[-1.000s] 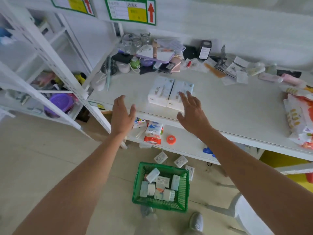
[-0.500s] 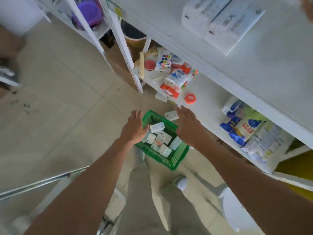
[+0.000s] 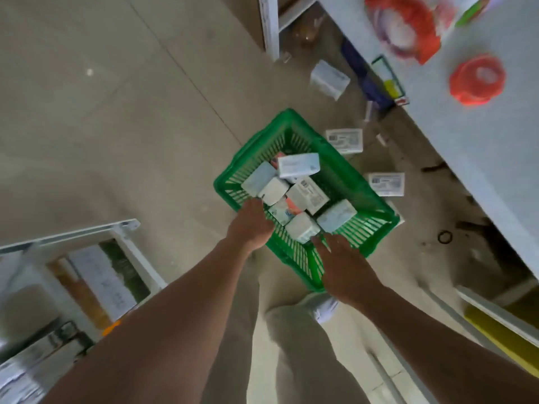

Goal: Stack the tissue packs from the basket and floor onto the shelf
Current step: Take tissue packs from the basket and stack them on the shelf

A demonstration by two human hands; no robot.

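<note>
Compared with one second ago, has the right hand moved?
Yes. The right hand has come down: earlier it was raised high above the basket; now it reaches the basket's near rim.

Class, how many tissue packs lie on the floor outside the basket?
3: far pack near the shelf leg, middle pack by the basket corner, near pack to its right. Another may be hidden behind the basket.

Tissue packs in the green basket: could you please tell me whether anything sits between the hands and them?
Nothing visible does. The basket is open-topped and the tissue packs lie uncovered in it. The left hand and right hand hover over its near rim, close to the nearest packs.
</note>
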